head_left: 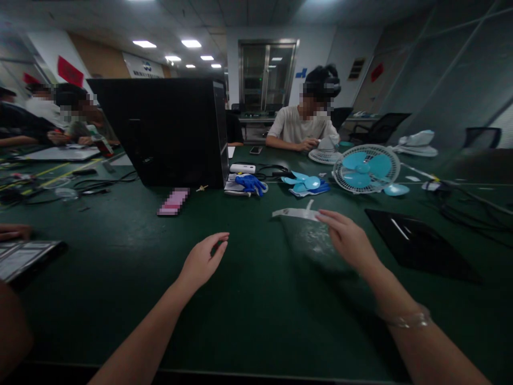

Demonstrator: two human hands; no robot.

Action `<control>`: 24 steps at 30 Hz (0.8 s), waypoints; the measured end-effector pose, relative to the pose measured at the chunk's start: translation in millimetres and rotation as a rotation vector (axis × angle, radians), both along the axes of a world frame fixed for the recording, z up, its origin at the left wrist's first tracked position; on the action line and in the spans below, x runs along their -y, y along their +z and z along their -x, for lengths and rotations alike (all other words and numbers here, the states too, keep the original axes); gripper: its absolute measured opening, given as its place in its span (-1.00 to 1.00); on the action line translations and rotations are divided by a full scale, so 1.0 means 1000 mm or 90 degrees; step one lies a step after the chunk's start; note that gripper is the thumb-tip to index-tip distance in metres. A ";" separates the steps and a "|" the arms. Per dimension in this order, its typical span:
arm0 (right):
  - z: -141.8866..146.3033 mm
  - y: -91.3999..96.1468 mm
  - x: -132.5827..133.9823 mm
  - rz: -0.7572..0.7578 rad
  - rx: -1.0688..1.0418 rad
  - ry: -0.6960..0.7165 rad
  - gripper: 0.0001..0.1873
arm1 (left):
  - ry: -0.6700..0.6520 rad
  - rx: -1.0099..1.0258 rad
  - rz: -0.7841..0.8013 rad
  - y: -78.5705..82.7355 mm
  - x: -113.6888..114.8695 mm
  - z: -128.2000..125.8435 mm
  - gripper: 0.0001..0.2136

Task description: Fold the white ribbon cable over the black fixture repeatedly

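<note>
My right hand [348, 238] pinches the edge of a clear plastic bag [312, 238] by its white strip [294, 213], a narrow tail sticking up from it. The bag looks crinkled and see-through, dangling over the green table or touching it; I cannot tell which. Over the bare table, left of the bag, my left hand [203, 259] holds nothing, with a gap between thumb and fingers. To the right of my right hand lies a flat black panel [417, 240].
A black computer case [164, 133] stands at centre left, a phone [173, 202] before it. Behind the bag are blue gloves [250, 184], blue fan blades [300, 182] and a caged fan [365, 168]. A person [304, 125] sits opposite. Cables [449, 198] lie right.
</note>
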State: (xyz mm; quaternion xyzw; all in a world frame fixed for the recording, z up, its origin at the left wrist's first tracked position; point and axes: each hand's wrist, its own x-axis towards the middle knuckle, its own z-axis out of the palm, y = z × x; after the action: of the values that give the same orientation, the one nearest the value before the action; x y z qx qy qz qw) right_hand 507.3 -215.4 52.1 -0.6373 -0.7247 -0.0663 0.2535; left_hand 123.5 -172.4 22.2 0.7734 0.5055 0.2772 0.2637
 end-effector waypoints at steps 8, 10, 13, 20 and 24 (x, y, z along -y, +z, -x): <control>0.067 0.003 0.029 -0.010 0.004 0.416 -0.37 | -0.160 0.162 0.149 -0.005 0.004 -0.001 -0.48; 0.066 0.001 0.029 -0.017 0.032 0.404 -0.39 | -0.175 0.225 0.230 -0.005 0.003 -0.003 -0.49; 0.061 -0.003 0.025 -0.012 0.082 0.361 -0.44 | -0.125 0.264 0.268 -0.003 -0.002 -0.004 -0.62; 0.017 0.004 0.008 0.221 0.035 0.205 -0.35 | -0.034 0.259 0.267 -0.005 -0.009 -0.001 -0.66; -0.046 -0.004 -0.004 0.196 -0.053 -0.055 -0.37 | -0.052 0.248 0.265 -0.004 -0.008 0.000 -0.66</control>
State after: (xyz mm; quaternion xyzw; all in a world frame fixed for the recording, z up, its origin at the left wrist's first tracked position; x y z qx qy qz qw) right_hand 553.5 -211.3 48.2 -0.7016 -0.6868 0.0612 0.1798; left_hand 123.7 -164.7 18.3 0.6545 0.4594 0.2998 0.5203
